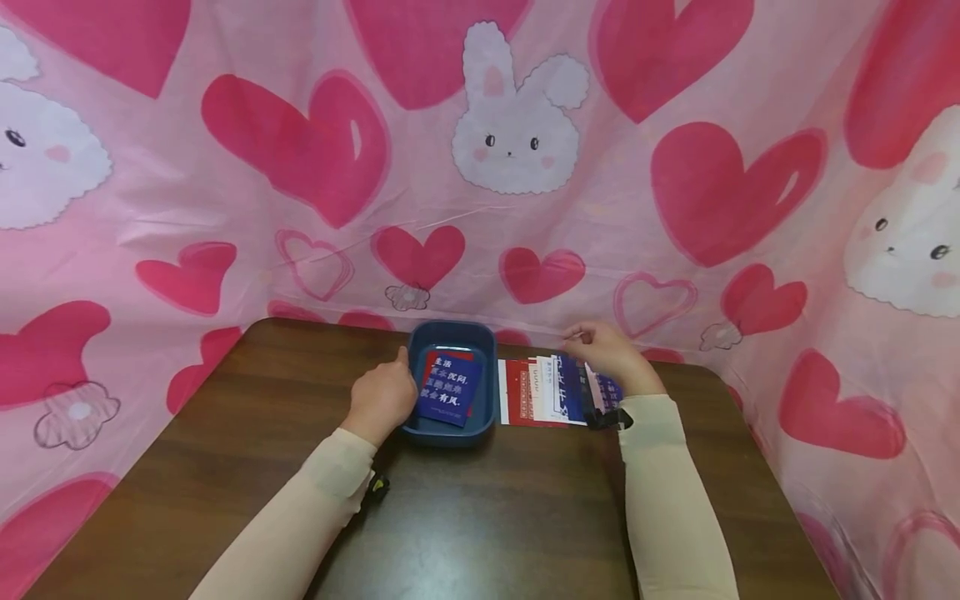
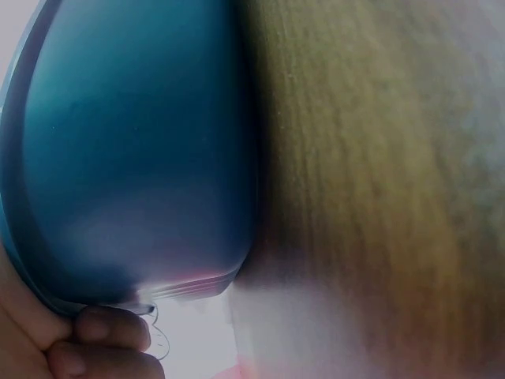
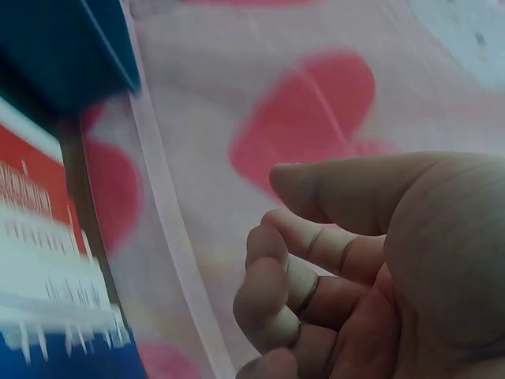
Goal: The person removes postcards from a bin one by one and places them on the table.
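Note:
A dark blue plastic bin (image 1: 487, 417) stands near the table's back edge, with a blue card (image 1: 450, 392) on a red card (image 1: 432, 363) inside it. My left hand (image 1: 384, 398) grips the bin's left rim; in the left wrist view its curled fingers (image 2: 114, 328) lie at the rim. Right of the bin, several overlapping cards form a row, among them a red-and-white card (image 1: 517, 392) and a blue card with white characters (image 1: 572, 387). Over the back of this row hovers my right hand (image 1: 611, 354), its fingers loosely bent with nothing between them in the right wrist view.
The dark wooden table (image 1: 495, 517) extends toward me in front of the bin and cards. A pink curtain (image 1: 480, 250) with hearts and rabbits hangs close behind the table and along its sides.

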{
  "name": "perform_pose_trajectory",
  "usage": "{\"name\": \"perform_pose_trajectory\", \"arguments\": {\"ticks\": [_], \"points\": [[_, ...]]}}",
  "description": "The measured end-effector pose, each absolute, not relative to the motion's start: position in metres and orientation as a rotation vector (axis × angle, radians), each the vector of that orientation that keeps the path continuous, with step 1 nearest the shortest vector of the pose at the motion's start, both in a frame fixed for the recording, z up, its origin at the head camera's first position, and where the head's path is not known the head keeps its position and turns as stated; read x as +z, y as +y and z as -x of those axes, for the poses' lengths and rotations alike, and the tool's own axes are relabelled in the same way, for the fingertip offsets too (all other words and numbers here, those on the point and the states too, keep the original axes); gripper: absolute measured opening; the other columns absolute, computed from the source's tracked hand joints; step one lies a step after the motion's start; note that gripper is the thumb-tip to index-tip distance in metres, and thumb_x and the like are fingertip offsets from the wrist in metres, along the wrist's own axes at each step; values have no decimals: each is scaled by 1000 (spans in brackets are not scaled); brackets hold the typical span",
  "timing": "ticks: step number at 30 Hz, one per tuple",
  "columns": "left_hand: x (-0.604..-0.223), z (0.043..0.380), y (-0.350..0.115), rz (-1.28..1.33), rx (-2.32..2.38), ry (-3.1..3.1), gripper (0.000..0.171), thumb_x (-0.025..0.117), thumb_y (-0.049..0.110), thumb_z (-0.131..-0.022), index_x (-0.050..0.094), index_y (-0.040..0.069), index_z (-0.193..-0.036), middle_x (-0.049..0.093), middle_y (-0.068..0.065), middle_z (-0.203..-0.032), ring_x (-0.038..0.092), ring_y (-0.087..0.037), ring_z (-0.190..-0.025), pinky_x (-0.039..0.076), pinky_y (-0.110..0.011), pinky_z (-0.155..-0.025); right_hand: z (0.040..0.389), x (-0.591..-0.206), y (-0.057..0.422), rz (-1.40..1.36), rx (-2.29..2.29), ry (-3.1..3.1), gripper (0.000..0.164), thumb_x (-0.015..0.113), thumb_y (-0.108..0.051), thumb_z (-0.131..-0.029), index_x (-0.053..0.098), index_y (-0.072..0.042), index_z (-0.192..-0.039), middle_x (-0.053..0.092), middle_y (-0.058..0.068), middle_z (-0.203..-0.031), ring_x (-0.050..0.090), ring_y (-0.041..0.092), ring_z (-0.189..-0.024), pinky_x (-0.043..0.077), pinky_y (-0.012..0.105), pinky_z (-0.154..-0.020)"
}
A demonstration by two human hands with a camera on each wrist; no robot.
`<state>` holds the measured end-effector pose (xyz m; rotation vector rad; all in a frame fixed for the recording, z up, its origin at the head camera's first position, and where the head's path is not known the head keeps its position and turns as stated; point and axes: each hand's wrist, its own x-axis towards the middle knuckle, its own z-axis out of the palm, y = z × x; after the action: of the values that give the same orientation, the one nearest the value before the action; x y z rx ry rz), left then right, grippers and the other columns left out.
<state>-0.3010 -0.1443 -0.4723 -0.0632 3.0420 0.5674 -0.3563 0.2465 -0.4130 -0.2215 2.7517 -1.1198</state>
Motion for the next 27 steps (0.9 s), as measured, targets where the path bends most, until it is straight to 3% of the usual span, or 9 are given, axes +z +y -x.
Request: {"name": "perform_pose_trajectory", "arguments": {"ticks": [4,12,19,24,27], "points": [[-470,301,-146,63,559,3057,68,53,30,-116,38,3,-176,70,-13,-80,67,-30,-70,63,-44,-61,357,-405,214,330,-1174,2677,49,72,-33,-110,68,-2,-147,79,26,-119,79,39,-94,67,43,-82],[-468,301,-147,72,555,3060,68,54,30,-115,38,3,-176,77,-17,-93,70,-32,-76,66,-49,-67,361,-386,139,376,-1115,2537,51,76,-33,-109,65,-4,-150,83,24,-113,84,41,-93,70,40,-74],[-470,300,-147,76,576,3050,67,53,30,-116,38,4,-176,76,-17,-89,70,-32,-74,64,-46,-64,366,-391,79,375,-884,2549,64,79,-36,-107,60,-1,-157,83,19,-106,84,26,-79,72,41,-76],[-470,300,-144,70,552,3070,65,52,29,-115,42,4,-174,82,-24,-112,76,-38,-86,67,-55,-73,371,-402,46,361,-620,2626,44,80,-34,-106,73,1,-131,80,15,-90,81,26,-67,68,36,-60],[-470,299,-142,69,533,3077,64,51,29,-116,42,5,-174,81,-27,-123,79,-42,-94,67,-58,-77,377,-408,33,320,-493,2660,29,78,-26,-106,76,2,-115,80,17,-89,82,29,-67,68,37,-59]]}}
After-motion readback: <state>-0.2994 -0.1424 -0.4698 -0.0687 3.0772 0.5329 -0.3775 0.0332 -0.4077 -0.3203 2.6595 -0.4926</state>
